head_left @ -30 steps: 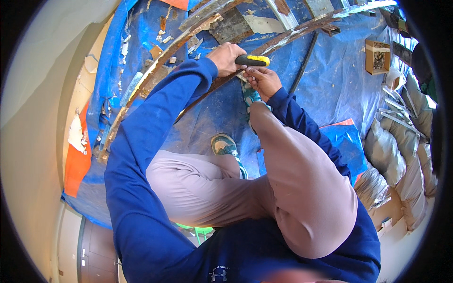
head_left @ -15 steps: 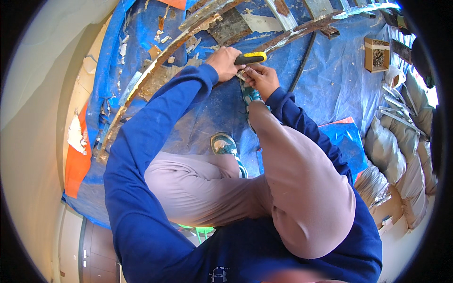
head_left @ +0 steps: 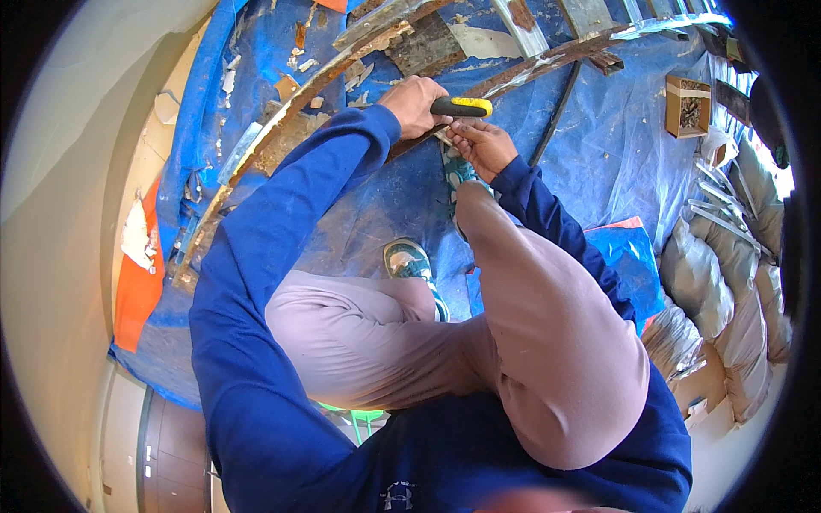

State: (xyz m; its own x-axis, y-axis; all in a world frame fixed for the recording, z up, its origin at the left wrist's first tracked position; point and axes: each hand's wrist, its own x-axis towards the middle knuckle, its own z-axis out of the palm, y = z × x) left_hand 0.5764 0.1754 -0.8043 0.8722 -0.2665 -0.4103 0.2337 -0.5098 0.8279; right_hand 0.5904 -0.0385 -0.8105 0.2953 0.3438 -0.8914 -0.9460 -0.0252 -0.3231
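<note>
My left hand (head_left: 414,106) is closed around a tool with a black-and-yellow handle (head_left: 462,107), whose end sticks out to the right; its working end is hidden. Just below and right of it, my right hand (head_left: 486,147) has its fingertips pinched together by the tool, but what they hold, if anything, is too small to make out. Both hands are over a rusty curved metal strip (head_left: 547,60), which runs from beneath them toward the far right. A second curved strip (head_left: 295,104) bends down to the left.
Flat metal crosspieces (head_left: 520,27) meet the strips at the far side. Blue tarpaulin (head_left: 359,205) covers the floor, with pale flakes scattered on it. At the right are an open cardboard box (head_left: 688,106) and stuffed grey sacks (head_left: 697,269). My shoe (head_left: 409,262) rests on the tarp.
The whole view has shifted slightly. My right hand has turned a little, showing more of its back, and the handle now lies more level. My left hand keeps its hold.
</note>
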